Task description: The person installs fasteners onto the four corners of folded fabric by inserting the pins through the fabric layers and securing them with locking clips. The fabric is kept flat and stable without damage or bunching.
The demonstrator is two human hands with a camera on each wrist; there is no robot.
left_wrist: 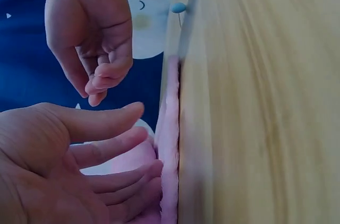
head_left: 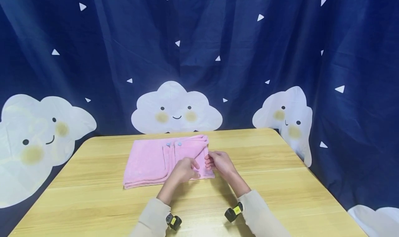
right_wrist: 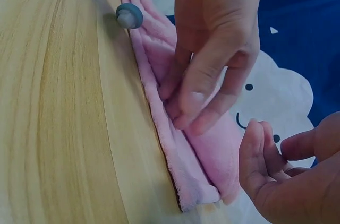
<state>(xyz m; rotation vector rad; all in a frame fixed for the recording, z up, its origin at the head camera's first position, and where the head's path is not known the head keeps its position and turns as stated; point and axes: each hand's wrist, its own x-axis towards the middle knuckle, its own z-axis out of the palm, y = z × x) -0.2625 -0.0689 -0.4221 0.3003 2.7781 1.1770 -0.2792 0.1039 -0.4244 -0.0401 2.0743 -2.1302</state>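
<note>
A folded pink fleecy cloth (head_left: 148, 159) lies on the table with two small blue buttons near its far middle. My left hand (head_left: 184, 169) is over its near right part, fingers relaxed and nothing gripped. In the right wrist view the left hand's fingertips (right_wrist: 186, 120) are close to the cloth's folded edge (right_wrist: 172, 155); whether they touch is unclear. Beside the cloth's right edge, my right hand (head_left: 220, 162) has loosely bent fingers. The left wrist view shows that right hand (left_wrist: 93, 27) with nothing in it.
The wooden table (head_left: 265, 181) extends around the cloth. Behind it hangs a dark blue curtain (head_left: 199, 71) with white clouds and triangles. A small blue-grey round knob (right_wrist: 129, 16) appears in both wrist views; what it belongs to is unclear. Each sleeve carries a small black device.
</note>
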